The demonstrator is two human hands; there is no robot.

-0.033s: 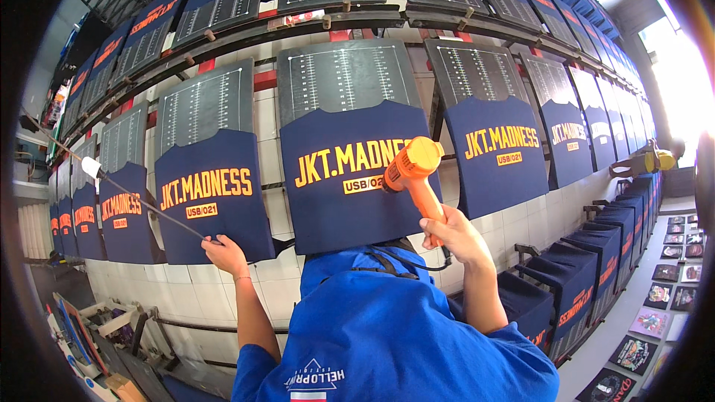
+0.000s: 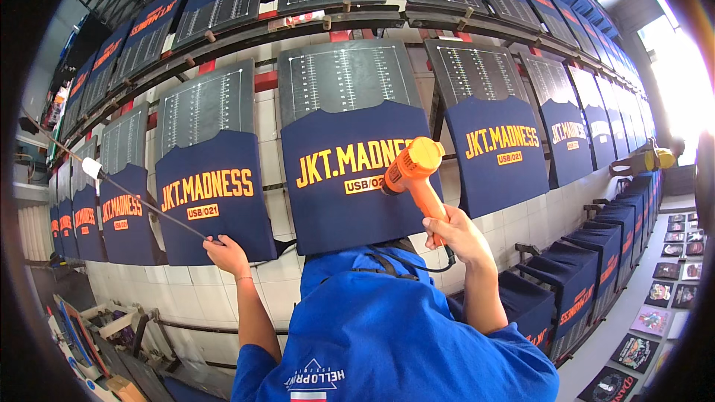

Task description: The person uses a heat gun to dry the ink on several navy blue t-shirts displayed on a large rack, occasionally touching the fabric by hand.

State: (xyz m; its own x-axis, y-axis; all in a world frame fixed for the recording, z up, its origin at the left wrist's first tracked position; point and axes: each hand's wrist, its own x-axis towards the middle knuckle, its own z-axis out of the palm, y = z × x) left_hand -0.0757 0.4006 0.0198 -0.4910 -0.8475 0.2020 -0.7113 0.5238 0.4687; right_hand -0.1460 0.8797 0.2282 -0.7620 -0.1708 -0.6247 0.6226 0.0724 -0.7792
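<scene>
My right hand (image 2: 463,237) is wrapped round the handle of an orange heat gun (image 2: 415,164). Its dark nozzle points down-left, over the printed front of a navy T-shirt (image 2: 350,216) stretched on a dark board (image 2: 346,74) straight ahead; it covers the end of the yellow print. Lower left, my left hand (image 2: 228,255) pinches a thin dark cord (image 2: 153,207), which runs up and left through a white connector (image 2: 91,167). Beside that hand is a second navy shirt (image 2: 216,216) with the same print. Whether the hand touches this shirt I cannot tell.
Several more boards with navy shirts stretch left and right, such as one shirt (image 2: 499,171) at my right. A dark rail (image 2: 313,21) separates them from another row. Shirt-covered boards (image 2: 588,257) stand behind on the right. Another person (image 2: 644,162) is far right.
</scene>
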